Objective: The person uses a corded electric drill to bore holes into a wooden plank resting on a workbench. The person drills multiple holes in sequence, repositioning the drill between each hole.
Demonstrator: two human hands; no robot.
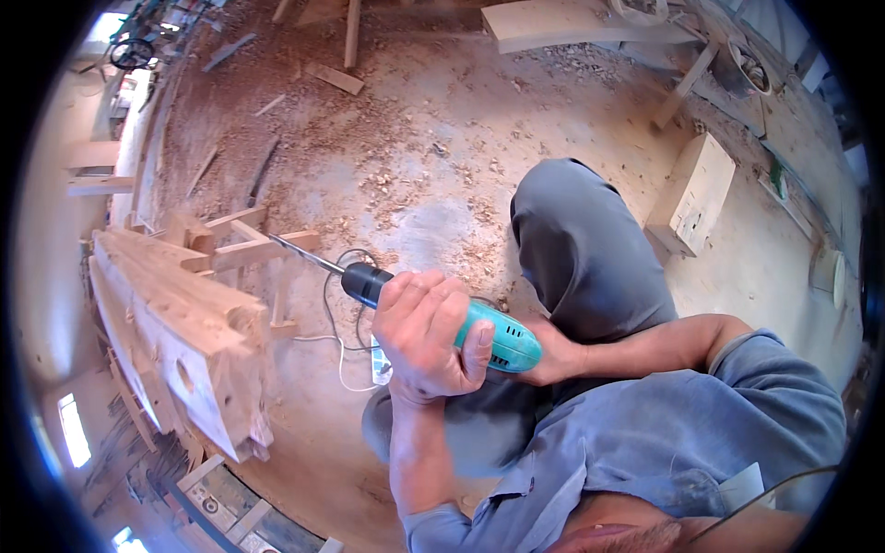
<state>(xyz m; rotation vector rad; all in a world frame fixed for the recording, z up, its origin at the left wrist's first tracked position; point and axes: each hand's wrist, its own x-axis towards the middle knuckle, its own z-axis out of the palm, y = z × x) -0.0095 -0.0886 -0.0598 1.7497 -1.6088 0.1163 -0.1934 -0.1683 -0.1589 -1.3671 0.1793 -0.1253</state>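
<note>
A teal power drill (505,345) with a black chuck (363,281) lies level across both my hands. Its long bit (309,252) points left toward a wooden frame (241,247); I cannot tell whether the tip touches it. My left hand (426,334) is wrapped over the drill's body just behind the chuck. Below and behind the drill, my right hand (551,355) grips the handle side, its fingers mostly hidden. Thick shaped timbers (175,276) with cut holes stand to the left, beside the frame. A dark cord (328,300) loops on the floor under the chuck.
Wood chips and offcuts (334,78) litter the floor ahead. To the right lies a pale wooden block (696,195), past my bent knee (581,240). A wide plank (553,26) and a bucket (749,69) are at the far right. A white cable (343,364) runs near my left wrist.
</note>
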